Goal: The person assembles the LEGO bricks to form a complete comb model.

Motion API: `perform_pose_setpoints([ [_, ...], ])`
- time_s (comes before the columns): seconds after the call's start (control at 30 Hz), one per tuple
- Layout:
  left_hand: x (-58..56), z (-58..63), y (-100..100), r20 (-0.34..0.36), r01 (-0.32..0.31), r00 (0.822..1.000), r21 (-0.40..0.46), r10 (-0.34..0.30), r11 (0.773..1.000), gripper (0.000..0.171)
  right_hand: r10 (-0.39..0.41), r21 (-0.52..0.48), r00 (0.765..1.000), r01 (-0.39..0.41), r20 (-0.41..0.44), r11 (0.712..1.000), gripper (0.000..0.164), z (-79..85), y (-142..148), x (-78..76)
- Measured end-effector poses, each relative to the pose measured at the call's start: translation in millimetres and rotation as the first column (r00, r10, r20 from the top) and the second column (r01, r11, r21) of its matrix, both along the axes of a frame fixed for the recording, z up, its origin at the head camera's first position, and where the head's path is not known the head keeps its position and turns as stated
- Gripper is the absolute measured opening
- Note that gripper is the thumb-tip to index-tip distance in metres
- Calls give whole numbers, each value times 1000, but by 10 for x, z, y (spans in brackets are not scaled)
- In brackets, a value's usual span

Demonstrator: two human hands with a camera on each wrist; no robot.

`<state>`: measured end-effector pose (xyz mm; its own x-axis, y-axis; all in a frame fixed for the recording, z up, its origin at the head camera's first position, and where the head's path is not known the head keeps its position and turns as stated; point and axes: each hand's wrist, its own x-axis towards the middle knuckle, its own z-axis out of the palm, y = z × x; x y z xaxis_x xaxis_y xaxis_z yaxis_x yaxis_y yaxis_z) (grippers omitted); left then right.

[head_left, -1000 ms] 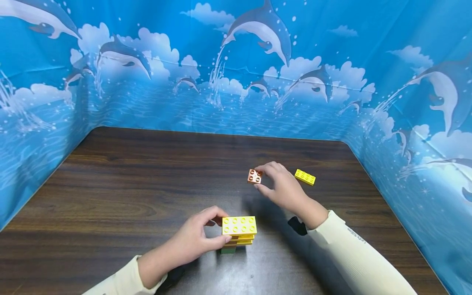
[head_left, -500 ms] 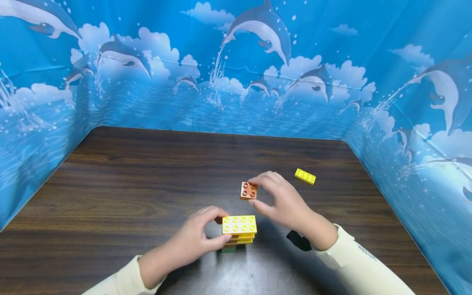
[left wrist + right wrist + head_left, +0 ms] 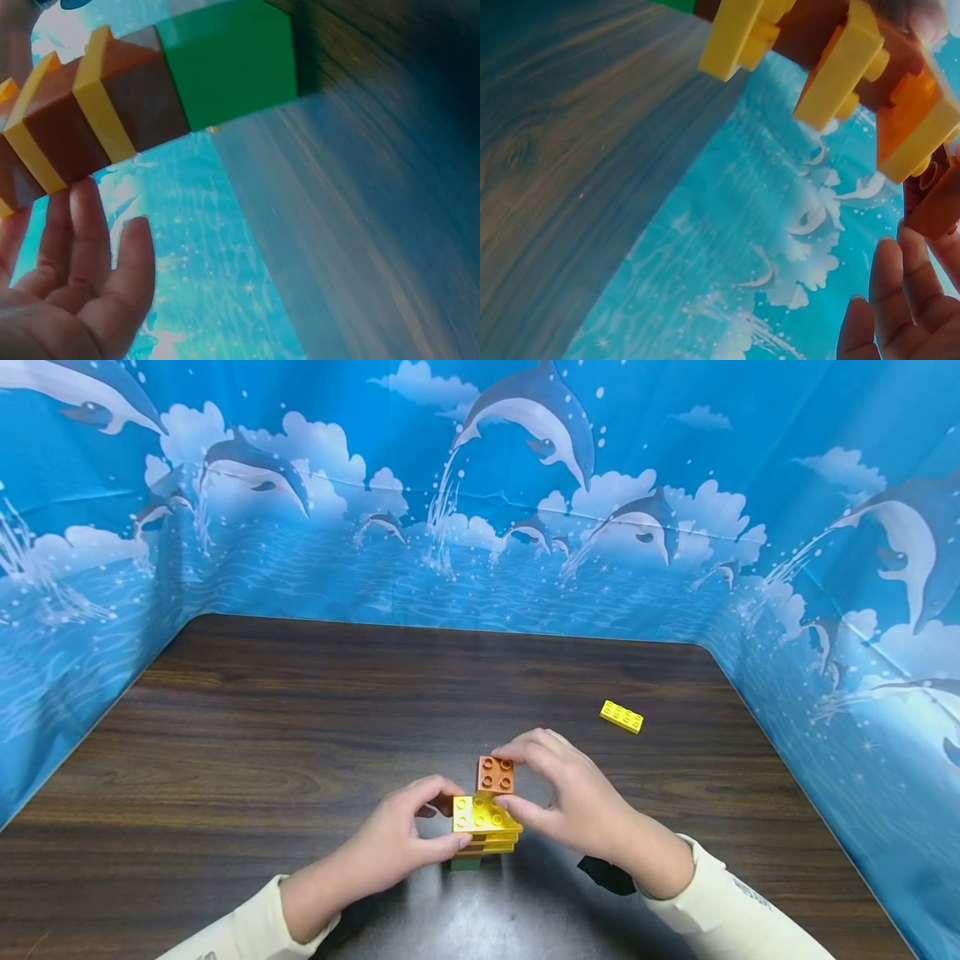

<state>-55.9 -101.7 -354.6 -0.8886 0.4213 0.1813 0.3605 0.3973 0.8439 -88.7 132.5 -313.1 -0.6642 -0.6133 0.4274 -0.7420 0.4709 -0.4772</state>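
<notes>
In the head view, my left hand [image 3: 393, 839] grips the upper left side of a toy brick tower, thumb in front and fingers behind. The tower's top is a yellow studded plate [image 3: 468, 817]. Seen from the left wrist, its base is a green brick [image 3: 232, 64], with brown bricks [image 3: 146, 94] and yellow plates [image 3: 101, 101] alternating above. The plates jut out to the right. My right hand [image 3: 585, 802] pinches a reddish-brown two-by-two brick [image 3: 496, 774] between thumb and fingers. This brick is tilted, close to the top plate's right half, its hollow underside [image 3: 928, 176] facing the plate.
One loose yellow plate [image 3: 622, 716] lies on the dark wooden table [image 3: 300, 710], beyond my right hand to the right. A blue curtain [image 3: 337, 577] printed with dolphins encloses the back and both sides of the table.
My right hand has brought the reddish-brown brick nearer and leftward, from the table's middle to the tower's top. My left hand has stayed in place on the tower.
</notes>
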Motion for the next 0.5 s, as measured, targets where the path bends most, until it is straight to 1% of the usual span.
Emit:
perform_pose_setpoints([
  [0.1,0,27,-1,72,-5,997,19,4,1000,28,19,-9,1000,-19,6,1000,42,-2,-9,18],
  [0.27,5,64,5,155,-15,988,39,9,999,31,52,-18,999,-52,8,998,40,-18,-28,40],
  [0.37,6,75,6,186,-18,982,50,8,999,33,68,-23,998,-68,7,997,40,-35,-44,51],
  [0.5,8,74,4,203,-19,979,61,6,998,35,78,-22,997,-78,26,997,40,-56,-70,74],
])
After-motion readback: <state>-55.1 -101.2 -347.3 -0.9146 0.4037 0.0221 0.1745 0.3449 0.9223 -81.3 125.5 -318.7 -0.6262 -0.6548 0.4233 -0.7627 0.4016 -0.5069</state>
